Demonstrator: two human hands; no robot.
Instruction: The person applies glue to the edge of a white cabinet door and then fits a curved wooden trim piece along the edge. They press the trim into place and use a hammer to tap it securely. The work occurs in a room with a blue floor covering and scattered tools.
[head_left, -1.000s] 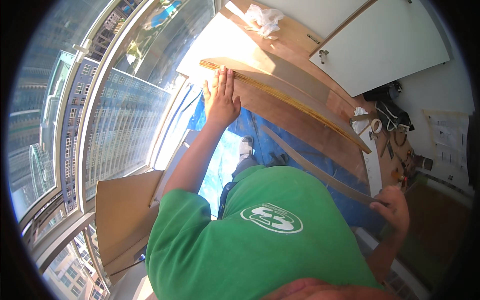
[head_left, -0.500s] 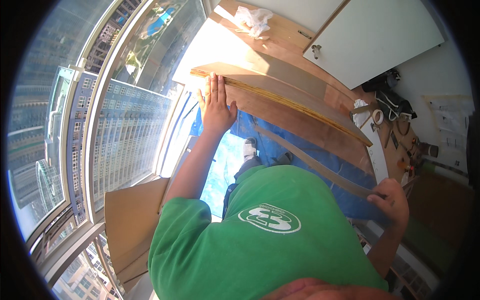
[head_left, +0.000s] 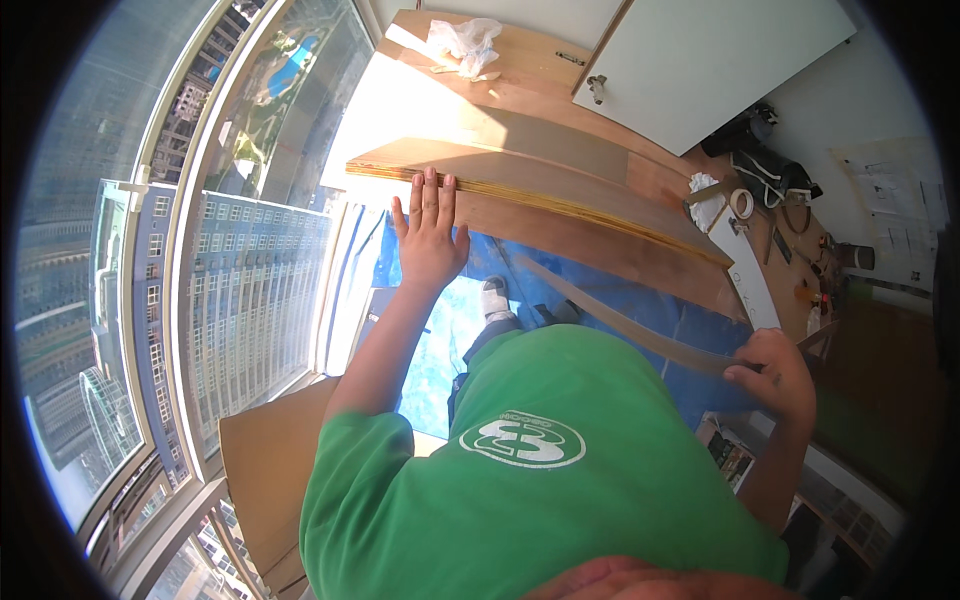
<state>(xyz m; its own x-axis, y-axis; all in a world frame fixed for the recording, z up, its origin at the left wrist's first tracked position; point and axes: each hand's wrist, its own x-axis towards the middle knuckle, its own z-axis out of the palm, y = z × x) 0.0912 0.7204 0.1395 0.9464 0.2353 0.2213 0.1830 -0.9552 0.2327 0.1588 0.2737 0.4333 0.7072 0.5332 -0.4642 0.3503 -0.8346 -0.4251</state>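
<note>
A long board (head_left: 560,196) with a brown face and a layered, plywood-like edge stands on the worktop in front of me. My left hand (head_left: 430,240) lies flat with fingers spread, its fingertips touching that layered edge near the board's left end. Low on the right, my right hand (head_left: 775,372) is closed around one end of a long, thin brown edging strip (head_left: 630,327). The strip curves away to the left over the blue floor sheet, its far end hanging below the board.
Large windows (head_left: 265,290) run along my left, with brown cardboard (head_left: 265,450) below them. A crumpled plastic bag (head_left: 465,42) lies at the back. On the right are a white cabinet door (head_left: 710,70), a tape roll (head_left: 741,204) and a black bag (head_left: 765,175). Blue sheeting (head_left: 400,375) covers the floor.
My left hand has slid a little to the right along the board's edge, away from its left end. The right hand keeps hold of the strip. The whole view has shifted slightly.
</note>
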